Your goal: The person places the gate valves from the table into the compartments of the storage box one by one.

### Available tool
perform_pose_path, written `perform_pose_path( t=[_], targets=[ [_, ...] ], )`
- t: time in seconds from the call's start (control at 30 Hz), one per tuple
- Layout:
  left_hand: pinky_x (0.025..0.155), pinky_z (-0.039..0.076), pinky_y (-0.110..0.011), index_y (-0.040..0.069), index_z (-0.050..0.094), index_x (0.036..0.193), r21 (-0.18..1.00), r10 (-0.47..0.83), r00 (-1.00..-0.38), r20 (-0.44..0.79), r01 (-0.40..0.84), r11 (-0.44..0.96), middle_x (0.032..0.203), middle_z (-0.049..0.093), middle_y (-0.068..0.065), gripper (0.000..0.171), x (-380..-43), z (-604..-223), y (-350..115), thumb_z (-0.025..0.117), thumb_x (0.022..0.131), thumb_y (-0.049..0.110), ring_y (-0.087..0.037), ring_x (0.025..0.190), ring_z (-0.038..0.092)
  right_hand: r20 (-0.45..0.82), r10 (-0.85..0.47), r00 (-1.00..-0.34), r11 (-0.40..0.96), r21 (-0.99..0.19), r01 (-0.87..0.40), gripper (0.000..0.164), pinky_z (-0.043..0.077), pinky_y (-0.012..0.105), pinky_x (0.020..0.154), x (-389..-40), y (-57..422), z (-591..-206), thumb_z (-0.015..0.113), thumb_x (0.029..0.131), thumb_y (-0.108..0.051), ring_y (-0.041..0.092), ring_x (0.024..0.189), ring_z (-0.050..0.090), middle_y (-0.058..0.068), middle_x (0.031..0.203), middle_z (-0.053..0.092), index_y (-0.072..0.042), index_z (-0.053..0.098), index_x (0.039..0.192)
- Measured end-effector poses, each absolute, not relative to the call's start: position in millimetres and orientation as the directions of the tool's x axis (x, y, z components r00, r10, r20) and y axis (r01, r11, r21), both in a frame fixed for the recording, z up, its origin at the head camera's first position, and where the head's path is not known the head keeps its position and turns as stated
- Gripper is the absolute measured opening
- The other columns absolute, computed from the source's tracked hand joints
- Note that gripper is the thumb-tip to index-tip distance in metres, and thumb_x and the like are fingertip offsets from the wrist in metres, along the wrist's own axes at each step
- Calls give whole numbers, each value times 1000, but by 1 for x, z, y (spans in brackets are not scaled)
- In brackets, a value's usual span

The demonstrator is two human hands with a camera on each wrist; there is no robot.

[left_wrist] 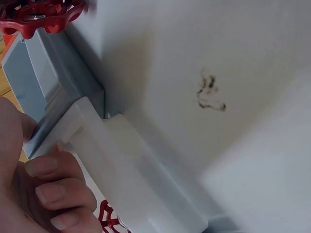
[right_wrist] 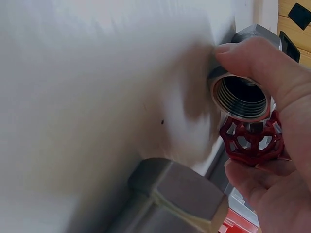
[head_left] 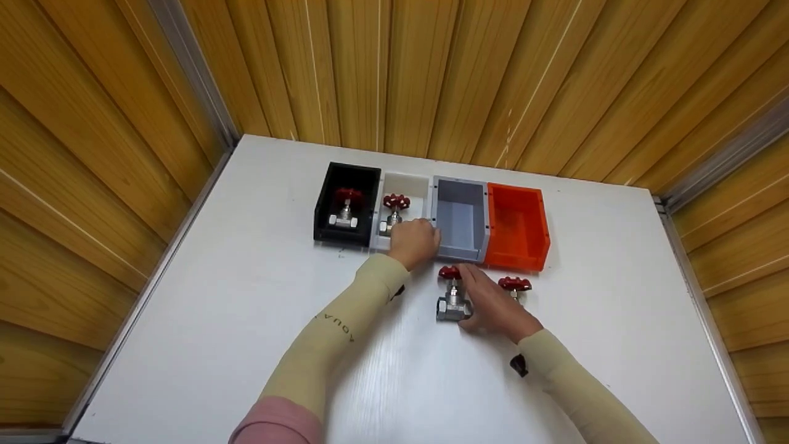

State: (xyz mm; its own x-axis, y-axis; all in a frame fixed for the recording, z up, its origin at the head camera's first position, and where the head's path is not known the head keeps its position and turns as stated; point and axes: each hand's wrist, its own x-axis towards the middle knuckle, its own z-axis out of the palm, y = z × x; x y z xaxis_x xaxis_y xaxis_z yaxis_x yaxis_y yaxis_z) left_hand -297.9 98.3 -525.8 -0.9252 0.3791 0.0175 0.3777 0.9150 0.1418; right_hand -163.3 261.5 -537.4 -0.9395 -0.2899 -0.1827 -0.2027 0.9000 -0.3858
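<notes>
My left hand (head_left: 414, 242) reaches over the front of the white bin (head_left: 405, 184), fingers curled. In the left wrist view its thumb and index finger lie either side of the walls where the white and grey bins meet; I cannot tell whether it grips anything. A gate valve (head_left: 395, 213) with a red handwheel stands in the white bin, partly behind that hand. Before the grey bin (head_left: 459, 209), my right hand (head_left: 496, 306) grips another gate valve (head_left: 453, 302), thumb on its steel body (right_wrist: 243, 97) and fingers by its red handwheel (right_wrist: 255, 141).
A third gate valve (head_left: 514, 285) stands just right of my right hand, largely hidden by it; its hex end (right_wrist: 180, 194) looms close in the right wrist view. The black bin (head_left: 331, 185) holds a gate valve (head_left: 345, 213). An orange bin (head_left: 518, 228) ends the row.
</notes>
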Motion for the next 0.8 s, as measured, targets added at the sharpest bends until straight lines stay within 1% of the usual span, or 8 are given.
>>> perform_pose_path(
  t=[0.1,0.3,0.5,0.8],
  targets=[
    [63,54,-40,10,70,91,145,379,-925,5,376,915,87,72,-6,48,-298,-526,98,39,101,45,-25,73,69,-162,-295,-942,893,-397,-212,117,34,44,111,-163,262,-540,91,63,-22,27,144,33,7,158,26,-9,19,154],
    [60,52,-37,11,68,88,137,383,-924,-15,377,916,84,70,-4,49,-298,-525,98,37,101,45,-22,70,67,-119,-312,-943,883,-402,-241,116,34,44,111,-163,263,-543,91,62,-23,28,141,36,8,156,29,-9,21,153],
    [59,52,-36,11,68,89,135,387,-922,-25,380,915,84,70,-4,49,-298,-525,97,36,102,46,-22,70,66,-132,-288,-949,890,-402,-214,116,36,45,109,-164,262,-541,91,63,-24,28,142,35,6,156,28,-10,20,153],
    [62,54,-41,10,71,91,154,379,-924,46,382,911,88,73,-6,46,-298,-529,99,41,100,44,-25,74,70,-103,-265,-959,882,-427,-198,112,40,47,106,-164,266,-535,90,65,-23,28,140,36,7,154,31,-13,20,153]
  ],
)
